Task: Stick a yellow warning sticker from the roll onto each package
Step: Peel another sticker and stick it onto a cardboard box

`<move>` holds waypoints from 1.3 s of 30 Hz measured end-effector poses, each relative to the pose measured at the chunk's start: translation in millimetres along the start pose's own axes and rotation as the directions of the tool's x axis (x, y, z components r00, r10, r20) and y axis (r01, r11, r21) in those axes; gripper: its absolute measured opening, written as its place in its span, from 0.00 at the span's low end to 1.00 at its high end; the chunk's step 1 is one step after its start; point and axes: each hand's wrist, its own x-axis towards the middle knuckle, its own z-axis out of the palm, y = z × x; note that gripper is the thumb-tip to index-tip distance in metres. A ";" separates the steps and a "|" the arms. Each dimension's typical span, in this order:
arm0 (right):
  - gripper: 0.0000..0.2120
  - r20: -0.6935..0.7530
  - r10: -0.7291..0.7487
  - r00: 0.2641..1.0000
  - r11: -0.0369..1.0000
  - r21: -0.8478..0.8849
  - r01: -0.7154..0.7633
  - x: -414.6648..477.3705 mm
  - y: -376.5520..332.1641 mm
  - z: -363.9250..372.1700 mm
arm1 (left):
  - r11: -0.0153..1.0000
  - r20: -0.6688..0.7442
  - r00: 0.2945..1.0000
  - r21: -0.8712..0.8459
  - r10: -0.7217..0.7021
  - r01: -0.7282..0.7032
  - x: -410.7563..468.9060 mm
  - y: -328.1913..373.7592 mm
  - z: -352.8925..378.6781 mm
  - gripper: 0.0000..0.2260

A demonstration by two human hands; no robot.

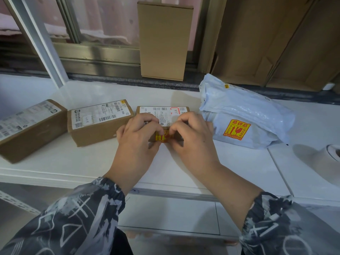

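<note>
A small brown package with a white shipping label lies at the middle of the white counter. A yellow warning sticker sits on its near side face. My left hand and my right hand both press fingertips on that sticker from either side. To the right lies a pale blue mailer bag bearing a yellow warning sticker. Two more brown boxes lie to the left, one nearer and one at the edge; no yellow sticker shows on them. The sticker roll is at the far right edge, partly cut off.
A tall plain cardboard box stands upright against the window frame behind the packages. Flattened cardboard leans at the back right. The counter's front edge runs just below my wrists.
</note>
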 end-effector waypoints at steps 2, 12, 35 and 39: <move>0.13 0.000 -0.002 1.000 1.000 0.001 0.002 -0.3 0.1 -0.2 | 1.000 0.004 1.000 0.006 -0.002 0.002 -0.1 -0.1 -0.5 0.15; 0.13 -0.006 -0.019 1.000 0.999 0.035 0.019 -1.3 1.0 -3.1 | 1.000 0.009 1.000 0.024 -0.004 0.004 -0.1 -0.8 -0.4 0.16; 0.16 0.028 -0.022 0.999 0.999 -0.043 0.023 2.4 -1.4 -0.7 | 0.999 0.032 0.999 0.040 0.009 -0.010 5.0 1.6 -0.5 0.15; 0.17 0.029 -0.014 0.999 0.998 -0.059 0.015 3.2 -0.7 0.2 | 0.999 0.020 1.000 0.027 0.021 -0.022 6.0 -0.2 -0.1 0.14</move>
